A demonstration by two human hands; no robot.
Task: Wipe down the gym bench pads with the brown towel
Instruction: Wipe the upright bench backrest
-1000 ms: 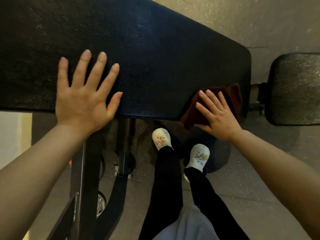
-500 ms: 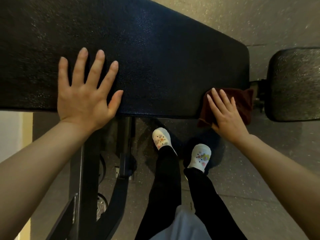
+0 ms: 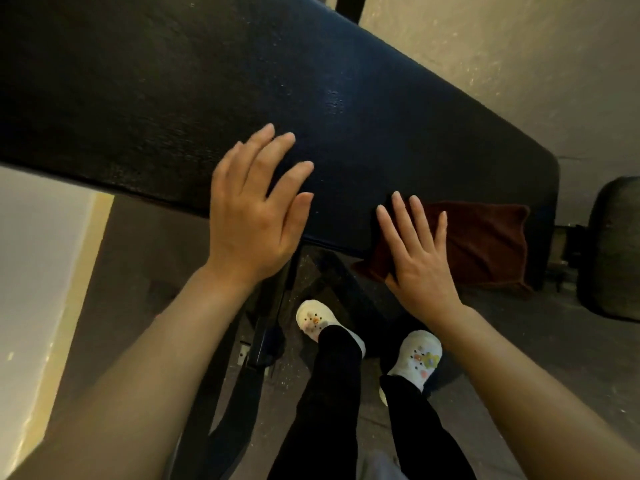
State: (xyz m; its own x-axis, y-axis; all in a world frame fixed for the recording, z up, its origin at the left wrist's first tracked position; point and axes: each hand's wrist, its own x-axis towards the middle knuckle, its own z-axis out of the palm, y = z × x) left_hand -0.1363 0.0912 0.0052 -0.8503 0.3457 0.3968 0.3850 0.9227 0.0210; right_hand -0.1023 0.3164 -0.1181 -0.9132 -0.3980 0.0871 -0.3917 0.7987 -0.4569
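Note:
A long black bench pad (image 3: 242,81) runs across the upper part of the view, sloping down to the right. The brown towel (image 3: 485,240) hangs over the pad's near edge close to its right end. My right hand (image 3: 419,258) lies flat on the towel's left part, fingers spread, pressing it against the pad. My left hand (image 3: 252,213) rests flat on the pad's near edge with its fingers apart and nothing in it. A second black pad (image 3: 613,247) shows at the right edge.
Below the pad are the bench's black metal frame (image 3: 256,344), my legs in black trousers and my white shoes (image 3: 415,358) on a grey speckled floor (image 3: 519,341). A pale wall (image 3: 38,271) stands at the left.
The view has tilted and shifted, so the pad now slopes. My right hand slid the towel along the near edge; more towel shows right of the hand. My left hand sits closer to the right hand.

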